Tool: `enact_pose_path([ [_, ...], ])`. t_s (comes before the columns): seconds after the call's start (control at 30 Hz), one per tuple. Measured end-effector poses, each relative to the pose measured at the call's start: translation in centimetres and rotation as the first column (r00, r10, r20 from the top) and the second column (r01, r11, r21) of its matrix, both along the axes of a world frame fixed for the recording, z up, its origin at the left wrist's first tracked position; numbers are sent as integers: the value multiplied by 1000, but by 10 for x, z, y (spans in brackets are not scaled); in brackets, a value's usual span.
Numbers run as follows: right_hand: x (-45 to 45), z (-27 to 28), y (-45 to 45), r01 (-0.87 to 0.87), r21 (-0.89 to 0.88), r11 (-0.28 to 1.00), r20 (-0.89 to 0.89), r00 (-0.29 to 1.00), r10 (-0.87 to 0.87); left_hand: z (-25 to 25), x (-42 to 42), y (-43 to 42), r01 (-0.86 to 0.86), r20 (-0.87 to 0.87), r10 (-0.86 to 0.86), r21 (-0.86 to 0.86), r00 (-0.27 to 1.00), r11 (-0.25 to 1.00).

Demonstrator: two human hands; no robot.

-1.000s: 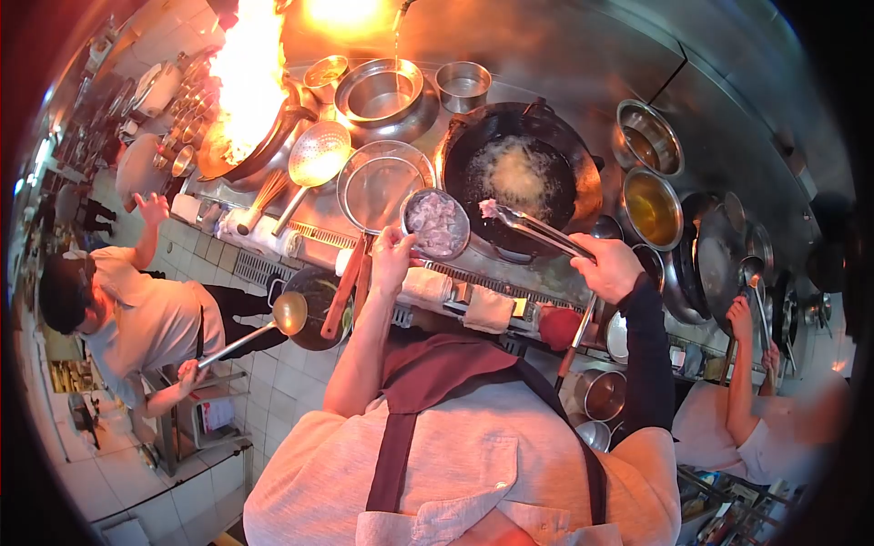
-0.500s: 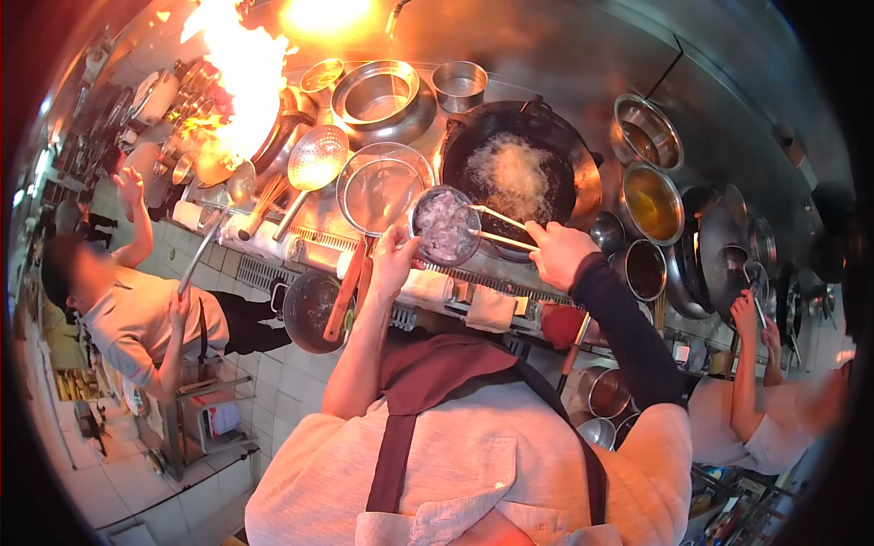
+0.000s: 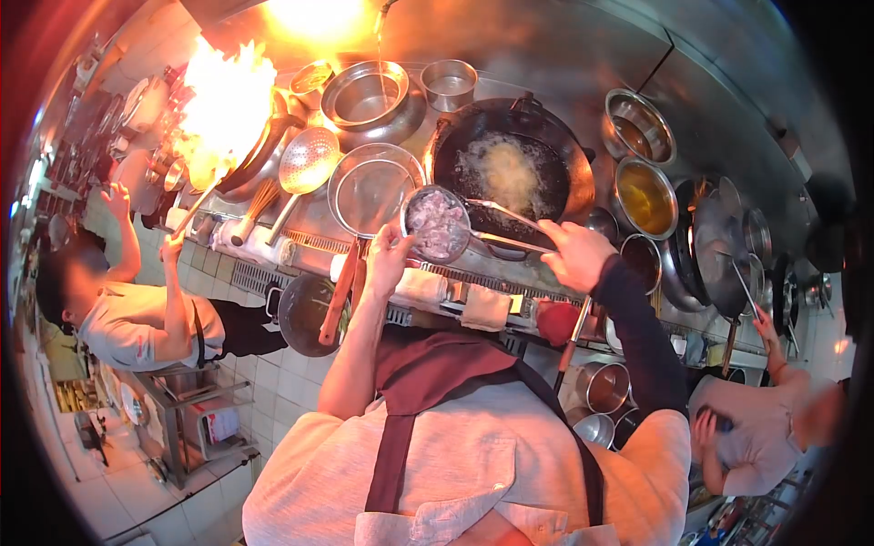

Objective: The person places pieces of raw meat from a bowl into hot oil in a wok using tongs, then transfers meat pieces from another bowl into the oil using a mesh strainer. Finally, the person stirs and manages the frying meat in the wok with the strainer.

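My left hand (image 3: 387, 264) grips the near left rim of a small metal bowl (image 3: 468, 240). Pale, wet raw pieces (image 3: 439, 221) fill much of it. In my right hand (image 3: 580, 257) is a pair of metal tongs (image 3: 514, 217), arms spread and tips at the bowl's right edge; I see nothing clamped between them. Just beyond stands a large black wok (image 3: 579, 187), where a golden mass (image 3: 510, 173) fries in bubbling oil. A round strainer (image 3: 343, 211) lies left of the bowl.
Tall flames (image 3: 223, 109) rise from a wok at the left, where a co-worker (image 3: 150, 318) holds a long handle. A skimmer (image 3: 309, 162), metal pot (image 3: 401, 109) and yellow-liquid bowl (image 3: 648, 198) are nearby. Another co-worker (image 3: 756, 409) stands right. A red-handled utensil (image 3: 339, 305) juts toward my left forearm.
My right hand has drawn slightly right with the tongs, while the bowl stays nearly in place. The left co-worker's implement now points into the flames. One hand of the right co-worker has dropped.
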State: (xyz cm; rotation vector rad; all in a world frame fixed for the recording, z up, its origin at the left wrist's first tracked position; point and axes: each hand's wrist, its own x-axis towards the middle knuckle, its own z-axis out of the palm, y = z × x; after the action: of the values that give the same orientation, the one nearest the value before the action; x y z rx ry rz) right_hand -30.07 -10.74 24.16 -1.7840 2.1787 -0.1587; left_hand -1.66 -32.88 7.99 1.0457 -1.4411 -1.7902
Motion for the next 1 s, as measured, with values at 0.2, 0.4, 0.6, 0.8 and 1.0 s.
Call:
enact_pose_path([
  [0.2,6,-12,-12,-77,156,985,-96,991,93,-8,-16,6,-3,-46,4,5,999,1000],
  [0.4,-34,-11,22,92,91,992,75,992,-99,-13,-6,-2,-90,-19,91,53,996,994],
  [0.6,-40,-151,64,431,-52,901,142,896,-421,-1,-2,3,-76,-42,79,78,996,994],
  [0.8,-18,-205,79,608,-207,766,195,793,-577,-14,-3,3,-40,-96,45,54,994,998],
  [1.0,-12,-142,70,571,-234,787,288,814,-505,11,-5,5,25,-46,-23,58,999,998],
])
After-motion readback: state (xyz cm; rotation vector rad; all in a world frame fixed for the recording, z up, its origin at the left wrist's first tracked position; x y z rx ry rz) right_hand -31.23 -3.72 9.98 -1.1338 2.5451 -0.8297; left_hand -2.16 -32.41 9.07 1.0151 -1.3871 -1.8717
